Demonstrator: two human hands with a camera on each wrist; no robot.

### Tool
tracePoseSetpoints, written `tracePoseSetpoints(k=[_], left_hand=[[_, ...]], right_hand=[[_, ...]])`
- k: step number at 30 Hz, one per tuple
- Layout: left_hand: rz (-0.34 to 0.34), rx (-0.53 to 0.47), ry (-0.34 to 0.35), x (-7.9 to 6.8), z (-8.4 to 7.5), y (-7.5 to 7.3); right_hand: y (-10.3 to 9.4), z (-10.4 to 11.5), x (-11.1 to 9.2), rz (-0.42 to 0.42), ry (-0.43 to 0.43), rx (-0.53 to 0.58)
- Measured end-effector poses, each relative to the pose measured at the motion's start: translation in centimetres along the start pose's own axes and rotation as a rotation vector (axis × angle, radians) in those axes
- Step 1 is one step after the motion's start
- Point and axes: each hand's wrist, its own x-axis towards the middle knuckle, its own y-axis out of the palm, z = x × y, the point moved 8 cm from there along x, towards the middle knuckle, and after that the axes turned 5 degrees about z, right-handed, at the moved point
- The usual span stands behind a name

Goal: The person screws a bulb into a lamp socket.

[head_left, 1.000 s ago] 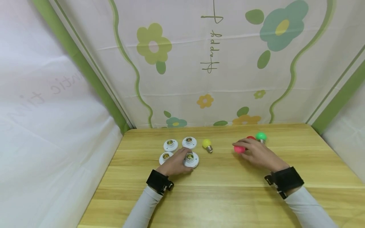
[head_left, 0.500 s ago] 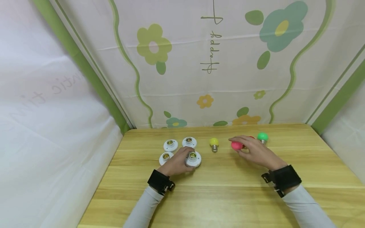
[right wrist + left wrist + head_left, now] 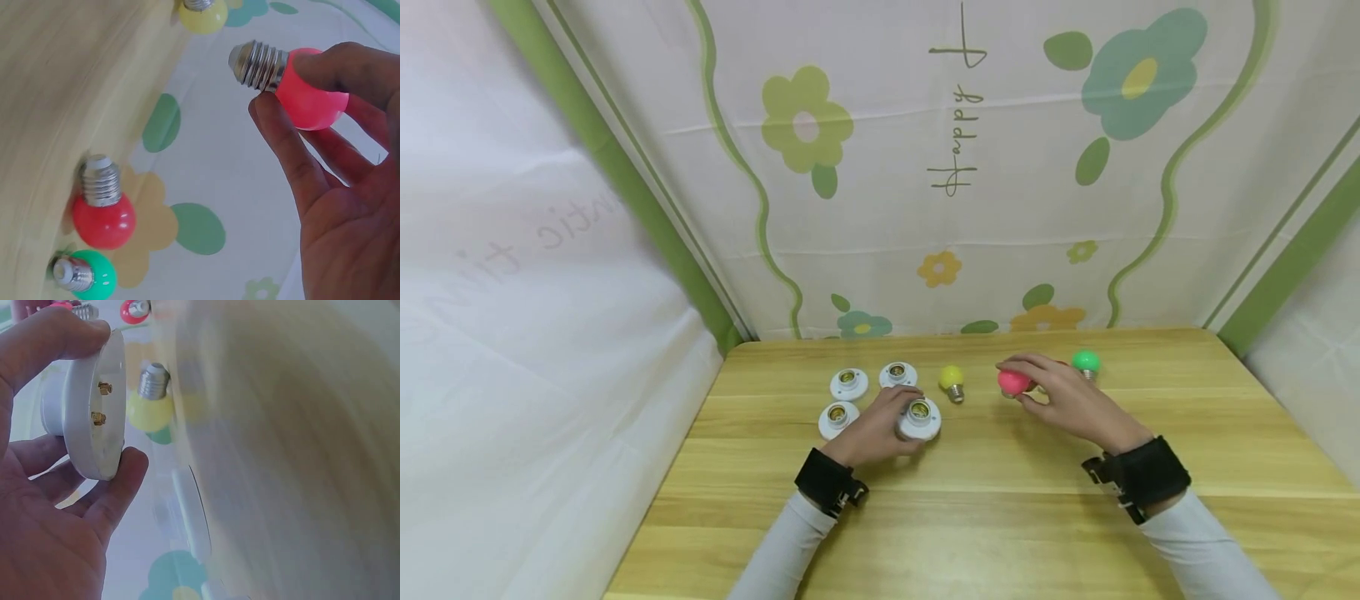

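Observation:
My left hand [image 3: 880, 429] holds a white round lamp socket [image 3: 925, 430] by its rim, its opening facing up. In the left wrist view, the socket's hollow underside with two brass screws shows, and it is raised off the table. Thumb and fingers of my right hand [image 3: 1071, 400] pinch a pink light bulb [image 3: 1013, 381]. The right wrist view has its metal screw base [image 3: 259, 65] pointing away from the palm, above the table. Between the hands lies a yellow bulb [image 3: 952, 377]. A red bulb [image 3: 105, 219], mostly hidden by the right hand in the head view, lies near a green bulb [image 3: 1086, 361].
Several more white sockets, such as the back left one [image 3: 848, 385], the back right one [image 3: 898, 374] and the front left one [image 3: 835, 422], rest on the wooden table [image 3: 985, 517]. A flower-printed cloth wall [image 3: 880, 217] rises behind the table's far edge.
My left hand has shifted slightly right with the socket. The right hand has moved a little left with the pink bulb. The yellow bulb rolled right, then partly back left.

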Motion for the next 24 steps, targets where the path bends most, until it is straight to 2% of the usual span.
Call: tracePoseSetpoints(k=[13, 21, 24], left_hand=[[0.011, -0.061, 0.009, 0.2, -1.1, 0.1], [-0.004, -0.089, 0.086, 0.6, -2.4, -0.1], [-0.008, -0.098, 0.096, 0.6, -2.7, -0.2]], right_hand=[[-1.1, 2.8, 1.0, -0.004, -0.062, 0.005], [-1.8, 4.9, 1.7, -0.027, -0.123, -0.006], [-1.9, 5.6, 1.9, -0.040, -0.148, 0.004]])
